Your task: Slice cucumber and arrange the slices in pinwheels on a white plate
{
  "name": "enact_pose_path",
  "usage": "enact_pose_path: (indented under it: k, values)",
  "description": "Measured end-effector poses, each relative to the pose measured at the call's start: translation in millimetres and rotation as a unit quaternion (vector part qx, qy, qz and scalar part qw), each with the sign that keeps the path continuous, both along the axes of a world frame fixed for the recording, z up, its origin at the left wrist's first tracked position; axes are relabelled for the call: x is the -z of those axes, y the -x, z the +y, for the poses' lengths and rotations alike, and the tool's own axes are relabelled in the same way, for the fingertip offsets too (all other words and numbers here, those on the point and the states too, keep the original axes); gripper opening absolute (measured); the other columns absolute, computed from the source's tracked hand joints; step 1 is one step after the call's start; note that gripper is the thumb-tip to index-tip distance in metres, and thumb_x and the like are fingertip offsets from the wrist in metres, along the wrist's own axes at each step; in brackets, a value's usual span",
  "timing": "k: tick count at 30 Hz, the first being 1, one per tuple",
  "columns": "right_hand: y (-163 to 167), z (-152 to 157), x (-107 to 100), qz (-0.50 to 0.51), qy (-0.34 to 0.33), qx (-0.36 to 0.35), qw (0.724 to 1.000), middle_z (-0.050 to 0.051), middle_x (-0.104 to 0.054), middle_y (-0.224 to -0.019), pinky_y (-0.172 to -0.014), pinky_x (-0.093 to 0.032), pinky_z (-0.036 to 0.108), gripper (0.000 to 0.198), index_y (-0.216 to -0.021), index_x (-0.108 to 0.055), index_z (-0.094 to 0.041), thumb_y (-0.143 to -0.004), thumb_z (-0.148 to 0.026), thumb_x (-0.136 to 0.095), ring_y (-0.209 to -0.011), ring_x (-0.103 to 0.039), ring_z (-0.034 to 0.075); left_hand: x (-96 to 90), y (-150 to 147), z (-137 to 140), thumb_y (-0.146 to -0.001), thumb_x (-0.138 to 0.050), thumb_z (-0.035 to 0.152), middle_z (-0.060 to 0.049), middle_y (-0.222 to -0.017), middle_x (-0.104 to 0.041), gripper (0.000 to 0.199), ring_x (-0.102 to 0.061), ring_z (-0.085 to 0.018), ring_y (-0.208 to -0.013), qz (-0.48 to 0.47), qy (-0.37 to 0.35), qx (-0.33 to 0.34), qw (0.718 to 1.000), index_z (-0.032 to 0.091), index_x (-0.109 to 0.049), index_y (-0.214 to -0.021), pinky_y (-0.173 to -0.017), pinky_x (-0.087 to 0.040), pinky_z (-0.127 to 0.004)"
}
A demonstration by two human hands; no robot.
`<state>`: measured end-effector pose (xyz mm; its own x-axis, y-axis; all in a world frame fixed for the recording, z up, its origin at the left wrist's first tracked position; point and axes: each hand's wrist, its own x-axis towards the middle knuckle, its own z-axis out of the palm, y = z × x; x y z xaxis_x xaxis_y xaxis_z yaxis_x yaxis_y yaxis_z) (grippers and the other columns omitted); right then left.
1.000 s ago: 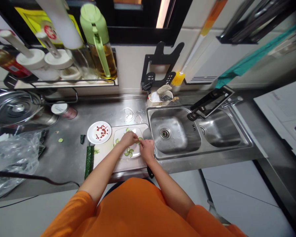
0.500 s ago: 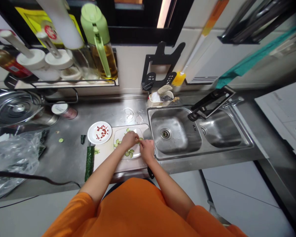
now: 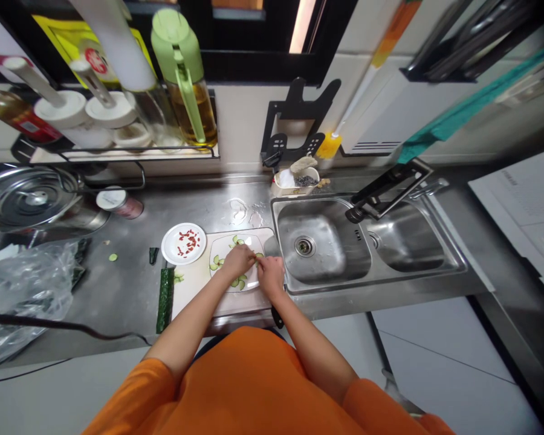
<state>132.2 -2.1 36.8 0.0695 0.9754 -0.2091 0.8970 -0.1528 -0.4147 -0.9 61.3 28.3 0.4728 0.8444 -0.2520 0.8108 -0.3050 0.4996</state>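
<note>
Both hands meet over the right side of a white squarish plate (image 3: 251,286) that lies on a cutting board (image 3: 193,297). The fingers of my left hand (image 3: 239,261) and my right hand (image 3: 271,275) are pinched together at a cucumber slice (image 3: 260,255), mostly covered by the fingertips. More green-edged cucumber slices (image 3: 216,262) lie in small fanned groups on the plate. Left of the board rests a length of dark green cucumber (image 3: 165,301). A knife's black handle (image 3: 277,317) sticks out beneath my right wrist, its blade (image 3: 272,246) partly hidden.
A round white plate (image 3: 184,244) with small red pieces stands at the board's upper left. A cucumber end (image 3: 153,255) lies beside it. The double sink (image 3: 323,240) borders the board on the right. A plastic bag (image 3: 27,290) and a lidded pot (image 3: 34,196) occupy the left.
Both hands stay almost in the same place, with fingertips still together over the plate. The view has shifted very slightly; nothing else visibly differs.
</note>
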Motion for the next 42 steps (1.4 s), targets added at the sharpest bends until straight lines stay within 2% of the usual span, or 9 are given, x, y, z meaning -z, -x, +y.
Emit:
enact_pose_path:
  k: [16,24,28,32,36,42]
  values:
    - [-1.4,-2.2,-2.5,0.018,-0.019,0.005,1.000,0.005,-0.066,-0.094,-0.078,-0.033,0.030,0.029,-0.108,-0.069,-0.027,-0.088,-0.021,-0.049,-0.097,-0.045,0.023,6.5,5.1,-8.2,-0.080,-0.058,0.023,-0.008,-0.094,-0.065,0.022,-0.058,-0.019,-0.092,-0.033,-0.030,-0.043,0.998,0.018,-0.072,-0.097,-0.085,-0.047,-0.030]
    - [-5.6,-5.5,-4.9,0.027,-0.018,0.012,0.999,0.005,-0.066,-0.095,-0.079,-0.032,0.030,0.030,-0.110,-0.068,-0.028,-0.088,-0.022,-0.049,-0.098,-0.045,0.023,-1.4,8.1,-11.2,-0.081,-0.058,0.023,-0.008,-0.092,-0.065,0.023,-0.058,-0.019,-0.094,-0.043,-0.030,-0.074,0.996,0.017,-0.072,-0.098,-0.085,-0.047,-0.028]
    - [-7.2,-7.2,-6.1,0.019,-0.013,0.013,1.000,0.005,-0.066,-0.095,-0.080,-0.031,0.030,0.028,-0.108,-0.069,-0.028,-0.090,-0.023,-0.048,-0.100,-0.045,0.022,-8.0,18.8,-13.3,-0.079,-0.059,0.022,-0.007,-0.094,-0.065,0.023,-0.059,-0.019,-0.095,-0.066,-0.040,-0.108,0.991,0.019,-0.073,-0.096,-0.087,-0.047,-0.029]
    - [-7.8,-10.0,-9.1,0.029,-0.019,0.020,0.999,0.005,-0.066,-0.095,-0.078,-0.032,0.030,0.027,-0.105,-0.070,-0.026,-0.089,-0.023,-0.048,-0.101,-0.045,0.023,-13.4,47.5,-19.2,-0.079,-0.056,0.024,-0.006,-0.097,-0.067,0.024,-0.060,-0.019,-0.095,-0.100,-0.056,-0.164,0.980,0.020,-0.073,-0.096,-0.090,-0.046,-0.029]
    - [-6.0,-12.5,-12.4,0.041,-0.027,0.013,0.999,0.005,-0.066,-0.096,-0.079,-0.032,0.030,0.027,-0.103,-0.071,-0.026,-0.088,-0.021,-0.049,-0.100,-0.045,0.023,-14.3,88.8,-31.5,-0.080,-0.053,0.029,-0.006,-0.094,-0.069,0.025,-0.060,-0.019,-0.094,-0.073,-0.073,-0.270,0.957,0.020,-0.072,-0.093,-0.091,-0.045,-0.031]
    - [2.7,-13.9,-14.6,0.044,-0.012,-0.016,0.999,0.005,-0.066,-0.096,-0.080,-0.033,0.031,0.027,-0.105,-0.070,-0.026,-0.089,-0.021,-0.048,-0.099,-0.045,0.022,-9.1,140.1,-43.0,-0.079,-0.051,0.032,-0.010,-0.103,-0.068,0.033,-0.061,-0.022,-0.095,0.027,-0.073,-0.439,0.895,0.018,-0.071,-0.100,-0.092,-0.043,-0.031]
